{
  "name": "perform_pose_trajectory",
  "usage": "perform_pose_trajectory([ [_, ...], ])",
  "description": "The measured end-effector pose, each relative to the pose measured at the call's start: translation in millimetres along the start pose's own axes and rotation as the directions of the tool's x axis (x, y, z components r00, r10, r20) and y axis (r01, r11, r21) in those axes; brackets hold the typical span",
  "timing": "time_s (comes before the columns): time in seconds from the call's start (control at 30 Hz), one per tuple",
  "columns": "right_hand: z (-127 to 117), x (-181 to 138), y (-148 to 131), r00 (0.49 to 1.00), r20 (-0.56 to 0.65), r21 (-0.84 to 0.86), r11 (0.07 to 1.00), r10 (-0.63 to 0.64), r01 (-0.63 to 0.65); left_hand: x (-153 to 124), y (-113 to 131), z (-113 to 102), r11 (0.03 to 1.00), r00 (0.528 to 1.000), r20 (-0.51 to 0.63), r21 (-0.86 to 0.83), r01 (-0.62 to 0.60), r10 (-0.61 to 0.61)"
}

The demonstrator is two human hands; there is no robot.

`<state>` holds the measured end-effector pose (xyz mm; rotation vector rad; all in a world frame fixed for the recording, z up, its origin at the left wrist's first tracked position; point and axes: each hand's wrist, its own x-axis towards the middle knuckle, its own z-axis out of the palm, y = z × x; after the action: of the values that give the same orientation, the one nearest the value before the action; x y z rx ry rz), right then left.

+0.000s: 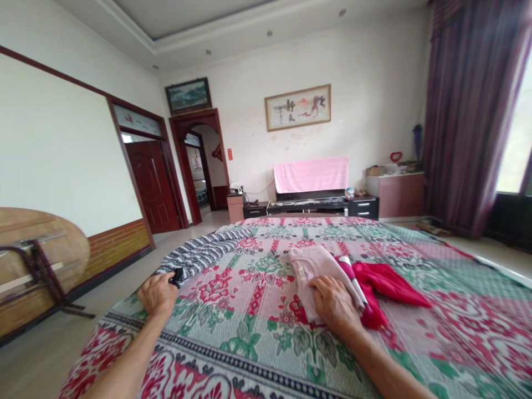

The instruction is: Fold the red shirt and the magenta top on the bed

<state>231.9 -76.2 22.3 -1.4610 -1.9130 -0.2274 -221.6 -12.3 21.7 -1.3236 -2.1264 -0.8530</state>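
Note:
At the left edge of the bed, my left hand (160, 293) is closed on the black end of a black-and-white striped garment (203, 252). The rest of this garment stretches away from the hand in a loose, long shape. To the right, my right hand (334, 302) lies on a folded pale pink shirt (305, 266), its fingers bent and pressed together on the cloth. The fingertips are partly hidden. Beside and partly under the shirt is a bright red garment (386, 282), with a white and dark pink fold between them.
A floral bedspread (241, 316) covers the bed under both hands. On the left, a folded round wooden table (45, 249) leans by the wall. Beyond the bed stand a low black cabinet (363, 208) and a screen under a pink cloth (311, 174). Purple curtains (461, 122) hang at right.

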Motion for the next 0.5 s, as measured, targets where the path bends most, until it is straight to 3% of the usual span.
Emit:
perform_pose_trajectory([
  [0.27,-0.8,-0.3,-0.7,1.0,-0.004,-0.002,1.0,0.008,-0.008,2.6,-1.7,-6.7,0.992,0.992,0.021,-0.025,0.126,-0.126],
  [0.37,-1.3,-0.4,-1.1,1.0,0.008,-0.01,1.0,0.015,-0.015,1.9,16.9,-7.3,0.998,1.0,-0.001,-0.056,0.018,-0.018],
  [0.5,-2.8,-0.4,-2.1,1.0,0.026,-0.016,1.0,0.014,-0.014,-11.9,75.3,-3.4,0.952,0.969,0.07,-0.218,-0.216,0.236],
])
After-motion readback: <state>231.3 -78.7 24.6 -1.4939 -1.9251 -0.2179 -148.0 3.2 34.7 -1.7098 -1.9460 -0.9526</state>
